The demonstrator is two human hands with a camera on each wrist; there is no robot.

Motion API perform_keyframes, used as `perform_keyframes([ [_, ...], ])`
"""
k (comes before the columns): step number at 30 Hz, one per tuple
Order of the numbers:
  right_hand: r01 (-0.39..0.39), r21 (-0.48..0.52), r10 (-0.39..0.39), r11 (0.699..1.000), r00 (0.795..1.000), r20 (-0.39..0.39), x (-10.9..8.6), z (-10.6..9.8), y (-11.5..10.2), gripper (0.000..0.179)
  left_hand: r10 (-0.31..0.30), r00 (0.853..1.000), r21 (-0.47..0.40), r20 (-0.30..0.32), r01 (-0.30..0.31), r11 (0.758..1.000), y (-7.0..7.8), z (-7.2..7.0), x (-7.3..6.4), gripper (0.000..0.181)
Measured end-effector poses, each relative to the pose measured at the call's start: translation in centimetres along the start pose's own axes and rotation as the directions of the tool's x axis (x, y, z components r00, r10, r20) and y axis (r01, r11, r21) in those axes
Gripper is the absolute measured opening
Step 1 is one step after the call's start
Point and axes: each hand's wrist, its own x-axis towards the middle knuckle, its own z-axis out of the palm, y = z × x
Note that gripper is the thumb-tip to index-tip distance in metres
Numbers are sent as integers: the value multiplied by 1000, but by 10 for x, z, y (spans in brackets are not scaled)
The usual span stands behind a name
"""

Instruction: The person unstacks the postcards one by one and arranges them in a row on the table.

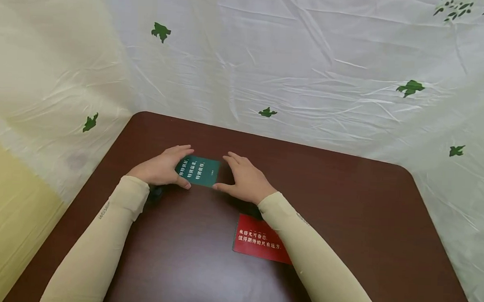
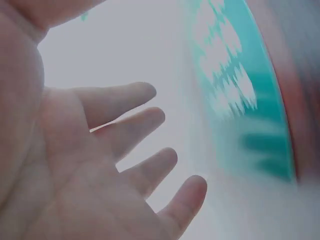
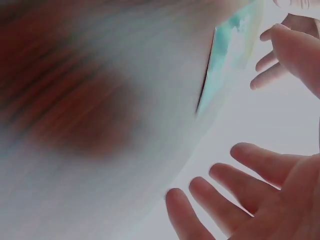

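Observation:
A teal card (image 1: pixel 205 171) with white printed characters lies on the table between both hands in the head view. My left hand (image 1: pixel 163 166) is at the card's left end, thumb and fingers spread apart, overlapping its edge in that view. On the other side, my right hand (image 1: pixel 246 179) has its thumb tip close by the card's lower right corner. The left wrist view shows four separated left fingers (image 2: pixel 142 120) beside the teal card (image 2: pixel 270 95), nothing in the palm. In the right wrist view the right fingers (image 3: pixel 240 185) are likewise spread and hold nothing.
Nearer to me, a red card (image 1: pixel 254 241) with pale characters lies partly under the right forearm in the head view. The dark brown table (image 1: pixel 325 204) has rounded far corners. White fabric (image 1: pixel 246 56) with green leaf prints hangs round it.

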Motion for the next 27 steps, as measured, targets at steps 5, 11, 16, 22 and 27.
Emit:
perform_keyframes([
  [5,-18,-3,18,1000,999,-31,-52,-12,16,89,137,990,78,21,-138,987,50,21,-15,103],
  [11,-42,7,43,999,998,-53,-121,-5,22,92,243,957,99,157,-260,961,94,65,-39,102],
  [16,-55,34,57,998,997,-45,-161,8,16,94,280,944,154,172,-307,939,104,85,-53,104],
  [22,-37,36,39,999,998,-58,-176,19,13,93,317,942,262,106,-334,905,106,99,-61,99],
  [27,-32,30,35,999,996,-86,-176,22,15,90,334,940,291,75,-341,894,105,104,-61,94],
])
